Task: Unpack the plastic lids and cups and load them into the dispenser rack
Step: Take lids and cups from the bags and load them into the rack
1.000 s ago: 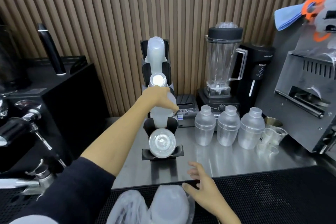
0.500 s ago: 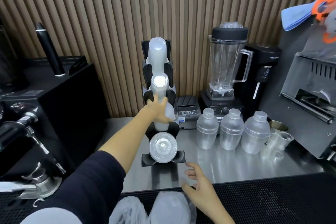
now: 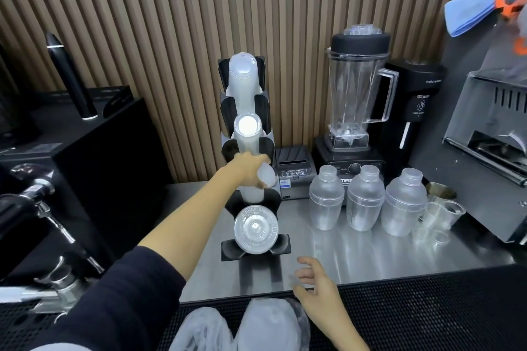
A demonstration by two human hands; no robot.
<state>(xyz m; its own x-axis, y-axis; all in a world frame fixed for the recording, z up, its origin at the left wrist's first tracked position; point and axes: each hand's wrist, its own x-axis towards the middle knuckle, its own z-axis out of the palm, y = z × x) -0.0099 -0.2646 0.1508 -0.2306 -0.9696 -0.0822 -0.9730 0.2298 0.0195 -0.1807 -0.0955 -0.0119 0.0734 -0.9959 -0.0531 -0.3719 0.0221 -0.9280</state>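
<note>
Head view showed me the rack [image 3: 228,148] standing upright on the steel counter [image 3: 356,253], against the slatted wall. My left hand [image 3: 248,169] was stretched out to its middle tier, fingers curled round the lower end of the cup stack [image 3: 247,137] that sat in that cradle; a rounded frosted end of plastic stuck out just past my knuckles on the right side. A second, taller stack [image 3: 242,80] filled the top tier above it. In the bottom tier, directly below my left hand and apart from it, the lids [image 3: 255,229] lay on their side with the round face turned toward me.

My right hand [image 3: 319,291] was low and near me, at the counter's front edge, fingers spread and loose, gripping nothing. It sat just right of the bags [image 3: 273,325] on the black mat [image 3: 427,308] (two crumpled clear ones, the nearer bulging over something pale), and I could not tell whether the palm touched the plastic.

To the right of the rack, well clear of both hands, stood three shakers [image 3: 365,202], with a blender [image 3: 356,88] behind them and a small printer [image 3: 293,164] beside the rack.
</note>
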